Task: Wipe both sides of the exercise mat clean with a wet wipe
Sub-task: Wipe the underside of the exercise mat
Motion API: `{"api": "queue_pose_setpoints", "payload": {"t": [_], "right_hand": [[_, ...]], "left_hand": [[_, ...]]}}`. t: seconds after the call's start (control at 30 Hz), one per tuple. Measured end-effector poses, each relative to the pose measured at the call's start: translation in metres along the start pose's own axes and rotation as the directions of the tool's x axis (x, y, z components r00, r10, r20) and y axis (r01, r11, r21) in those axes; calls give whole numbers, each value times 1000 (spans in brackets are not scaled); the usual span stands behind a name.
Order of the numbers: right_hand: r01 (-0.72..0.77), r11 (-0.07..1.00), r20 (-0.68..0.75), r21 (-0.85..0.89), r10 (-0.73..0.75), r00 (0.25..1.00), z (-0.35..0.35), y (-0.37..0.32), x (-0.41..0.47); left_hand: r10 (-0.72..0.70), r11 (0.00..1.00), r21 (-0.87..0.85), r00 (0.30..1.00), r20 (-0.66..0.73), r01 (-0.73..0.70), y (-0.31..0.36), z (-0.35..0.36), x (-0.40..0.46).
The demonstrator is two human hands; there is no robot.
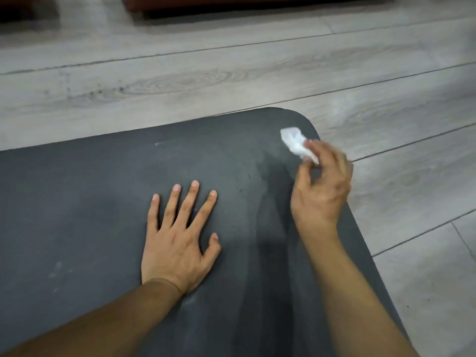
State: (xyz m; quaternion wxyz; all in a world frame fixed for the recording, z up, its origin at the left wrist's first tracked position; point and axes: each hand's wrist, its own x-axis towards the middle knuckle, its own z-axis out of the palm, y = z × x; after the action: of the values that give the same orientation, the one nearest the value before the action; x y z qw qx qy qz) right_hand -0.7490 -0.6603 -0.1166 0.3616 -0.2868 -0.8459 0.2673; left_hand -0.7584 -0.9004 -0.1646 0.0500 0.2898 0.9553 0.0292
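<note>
A dark grey exercise mat (90, 197) lies flat on the floor and fills the lower part of the view; its rounded far right corner is in sight. My left hand (180, 235) presses flat on the mat with its fingers spread. My right hand (322, 186) is near the mat's far right corner and pinches a crumpled white wet wipe (296, 143) at its fingertips. The wipe is at the mat's surface close to the corner; contact is unclear. A darker damp streak runs down the mat between my two hands. Pale smudges show on the mat at the lower left.
Grey wood-look plank floor (231, 73) surrounds the mat on the far and right sides. Dark reddish-brown furniture (231, 3) stands along the top edge of the view.
</note>
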Motion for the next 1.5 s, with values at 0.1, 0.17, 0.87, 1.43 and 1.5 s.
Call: {"api": "queue_pose_setpoints", "payload": {"t": [0.1, 0.17, 0.87, 1.43, 1.5], "right_hand": [[93, 984, 0, -149, -94, 996, 63, 25, 69], [48, 974, 63, -222, -35, 997, 93, 37, 75], [298, 952, 393, 67, -299, 870, 124, -45, -4], [537, 814, 557, 222, -558, 616, 86, -39, -27], [532, 839, 508, 114, -510, 694, 74, 1, -1]], "left_hand": [[7, 1000, 3, 1000, -11, -7, 0, 0, 0], [5, 1000, -4, 1000, -28, -5, -1, 0, 2], [11, 1000, -17, 1000, -10, -12, -2, 0, 4], [13, 1000, -16, 1000, -21, -13, -3, 0, 5], [9, 1000, -18, 1000, -20, -9, -2, -1, 5]]}}
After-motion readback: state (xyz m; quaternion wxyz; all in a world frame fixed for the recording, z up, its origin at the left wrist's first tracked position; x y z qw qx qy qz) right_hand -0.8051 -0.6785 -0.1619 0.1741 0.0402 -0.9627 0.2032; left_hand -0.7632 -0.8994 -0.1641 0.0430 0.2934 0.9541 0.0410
